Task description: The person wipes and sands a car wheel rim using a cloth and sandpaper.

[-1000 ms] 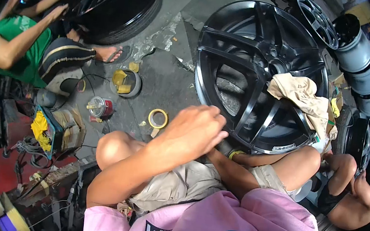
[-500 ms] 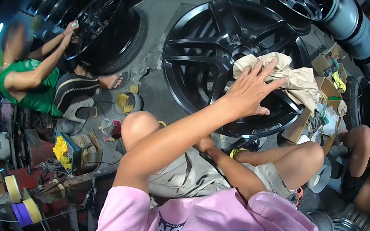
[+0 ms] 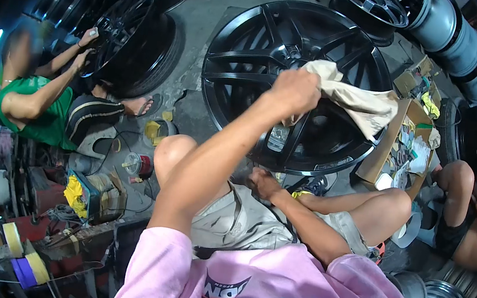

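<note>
A large black multi-spoke wheel rim (image 3: 248, 67) lies face up in front of my crossed legs. My left hand (image 3: 296, 92) is closed on one end of a cream cloth (image 3: 369, 105), above the hub. The rest of the cloth stretches right across the spokes towards the rim's edge. Close to my lap, my right hand (image 3: 264, 183) is curled at the near edge of the rim. What its fingers hold, if anything, is hidden.
An open cardboard box (image 3: 390, 147) with scraps stands right of the rim. On the left, a person in a green top (image 3: 36, 100) handles another black wheel (image 3: 138, 47). Another person's bent leg (image 3: 455, 187) shows at right. Silver barrels (image 3: 465, 46) line the upper right.
My left hand was spread flat over the bunched cloth; now it grips one end, further left, and the cloth is drawn out longer. The view has shifted slightly.
</note>
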`<state>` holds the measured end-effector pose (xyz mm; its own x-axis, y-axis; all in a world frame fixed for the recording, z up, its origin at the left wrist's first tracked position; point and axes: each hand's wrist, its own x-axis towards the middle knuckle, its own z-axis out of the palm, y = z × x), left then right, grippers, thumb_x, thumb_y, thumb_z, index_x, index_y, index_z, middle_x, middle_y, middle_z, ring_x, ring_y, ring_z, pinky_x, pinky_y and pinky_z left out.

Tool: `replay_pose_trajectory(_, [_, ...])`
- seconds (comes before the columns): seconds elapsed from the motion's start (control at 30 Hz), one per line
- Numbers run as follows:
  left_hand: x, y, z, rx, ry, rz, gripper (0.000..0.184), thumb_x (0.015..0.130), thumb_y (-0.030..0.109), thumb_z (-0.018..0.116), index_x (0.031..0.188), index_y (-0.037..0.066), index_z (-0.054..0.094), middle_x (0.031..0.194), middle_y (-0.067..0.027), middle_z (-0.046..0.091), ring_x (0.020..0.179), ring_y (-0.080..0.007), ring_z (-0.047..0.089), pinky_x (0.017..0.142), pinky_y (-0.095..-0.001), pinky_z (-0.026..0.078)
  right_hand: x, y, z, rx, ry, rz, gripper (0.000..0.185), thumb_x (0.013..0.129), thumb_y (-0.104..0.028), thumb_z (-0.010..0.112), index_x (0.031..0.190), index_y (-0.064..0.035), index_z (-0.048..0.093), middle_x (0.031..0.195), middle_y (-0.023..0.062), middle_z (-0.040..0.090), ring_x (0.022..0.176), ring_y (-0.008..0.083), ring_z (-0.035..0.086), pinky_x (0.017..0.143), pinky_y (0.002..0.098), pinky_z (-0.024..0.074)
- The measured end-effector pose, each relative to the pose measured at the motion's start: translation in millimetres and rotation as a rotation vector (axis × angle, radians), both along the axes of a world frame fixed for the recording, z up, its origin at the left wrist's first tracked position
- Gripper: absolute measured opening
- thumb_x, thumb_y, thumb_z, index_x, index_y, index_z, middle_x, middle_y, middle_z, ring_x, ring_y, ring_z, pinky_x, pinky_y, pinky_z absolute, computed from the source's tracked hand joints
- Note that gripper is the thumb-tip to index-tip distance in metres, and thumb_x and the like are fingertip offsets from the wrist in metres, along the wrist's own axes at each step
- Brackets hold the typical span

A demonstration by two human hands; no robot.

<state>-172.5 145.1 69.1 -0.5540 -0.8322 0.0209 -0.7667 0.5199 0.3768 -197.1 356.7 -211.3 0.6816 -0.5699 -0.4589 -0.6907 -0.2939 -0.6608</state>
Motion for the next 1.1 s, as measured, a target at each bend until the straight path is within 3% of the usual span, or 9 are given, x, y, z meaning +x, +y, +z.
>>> replay_pose_trajectory(0.07, [27, -16, 21, 0.020, 0.197, -0.005, 0.027, 0.093, 0.023, 0.072, 0.106, 0.001, 0.078, 0.101, -0.0230, 0.079, 0.101, -0.0376, 0.078, 0.091, -0.0492, 0.062, -6, 9, 31, -0.108, -0.167, -0.211, 0.022, 0.098, -0.019, 0.062, 0.102, -0.0014, 0.074, 0.120, 0.0288, 0.068, 0.116, 0.0463, 0.067, 0.099, 0.0510, 0.0548])
replay_pose_trajectory(0.13, [68, -21, 71, 0.321, 0.624, -0.068, 0.033, 0.102, 0.027, 0.065, 0.120, 0.001, 0.076, 0.111, -0.0162, 0.080, 0.104, -0.0276, 0.078, 0.094, -0.0440, 0.062, -8, 5, 61, -0.046, -0.133, -0.239, 0.024, 0.099, -0.021, 0.062, 0.104, -0.0017, 0.075, 0.121, 0.0267, 0.068, 0.118, 0.0465, 0.066, 0.099, 0.0520, 0.0540])
replay_pose_trajectory(0.27, [134, -8, 117, 0.435, 1.348, 0.327, 0.047, 0.118, 0.034, 0.043, 0.141, -0.001, 0.063, 0.131, -0.0080, 0.073, 0.113, -0.0188, 0.073, 0.101, -0.0376, 0.059, -3, 5, 60, -0.083, -0.203, -0.247, 0.026, 0.098, -0.023, 0.066, 0.106, -0.0006, 0.077, 0.123, 0.0268, 0.067, 0.113, 0.0490, 0.067, 0.099, 0.0554, 0.0550])
replay_pose_trajectory(0.33, [156, -5, 109, 0.311, 1.409, 0.388, 0.051, 0.120, 0.037, 0.037, 0.150, -0.001, 0.054, 0.144, -0.0093, 0.066, 0.129, -0.0179, 0.066, 0.112, -0.0367, 0.052, -1, 1, 98, -0.134, -0.278, -0.228, 0.025, 0.099, -0.020, 0.066, 0.105, 0.0009, 0.077, 0.119, 0.0261, 0.067, 0.112, 0.0481, 0.069, 0.097, 0.0557, 0.0559])
replay_pose_trajectory(0.6, [235, 37, 118, -0.028, 1.486, 0.343, 0.051, 0.118, 0.035, 0.035, 0.154, 0.002, 0.050, 0.155, -0.0147, 0.058, 0.145, -0.0296, 0.055, 0.125, -0.0471, 0.041, 11, -7, 243, -0.152, -0.652, -0.310, 0.020, 0.100, -0.010, 0.071, 0.115, 0.0011, 0.080, 0.106, 0.0182, 0.069, 0.095, 0.0380, 0.074, 0.085, 0.0449, 0.0597])
replay_pose_trajectory(0.73, [248, 68, 110, -0.187, 1.602, 0.348, 0.053, 0.115, 0.036, 0.037, 0.147, -0.002, 0.056, 0.141, -0.0167, 0.068, 0.130, -0.0281, 0.066, 0.114, -0.0436, 0.051, 10, -51, 289, -0.446, -0.897, -0.623, 0.019, 0.104, -0.013, 0.071, 0.111, 0.0028, 0.079, 0.110, 0.0156, 0.075, 0.097, 0.0248, 0.076, 0.087, 0.0352, 0.0593])
replay_pose_trajectory(0.8, [232, 85, 103, -0.191, 1.464, 0.285, 0.060, 0.114, 0.042, 0.038, 0.150, -0.003, 0.053, 0.141, -0.0172, 0.066, 0.131, -0.0307, 0.064, 0.115, -0.0449, 0.049, 28, -77, 310, -0.134, -1.063, -0.998, 0.028, 0.110, -0.020, 0.063, 0.113, 0.0045, 0.078, 0.106, 0.0100, 0.076, 0.089, 0.0125, 0.071, 0.081, 0.0301, 0.0569])
replay_pose_trajectory(0.97, [193, 103, 65, -0.473, 0.702, 0.228, 0.057, 0.106, 0.035, 0.058, 0.142, -0.008, 0.059, 0.140, -0.0175, 0.063, 0.133, -0.0275, 0.061, 0.118, -0.0423, 0.044, 105, -72, 326, 0.211, -1.167, -0.940, 0.032, 0.115, -0.021, 0.055, 0.117, 0.0050, 0.073, 0.102, 0.0088, 0.073, 0.093, 0.0123, 0.064, 0.087, 0.0327, 0.0532])
replay_pose_trajectory(1.1, [231, 119, 51, -0.489, 0.949, 0.501, 0.031, 0.102, 0.017, 0.052, 0.094, -0.007, 0.072, 0.077, -0.0065, 0.070, 0.070, -0.0140, 0.063, 0.069, -0.0310, 0.053, 150, -49, 313, 0.535, -1.563, -0.750, 0.035, 0.117, -0.024, 0.052, 0.122, 0.0056, 0.071, 0.119, 0.0059, 0.068, 0.108, 0.0127, 0.061, 0.095, 0.0336, 0.0517])
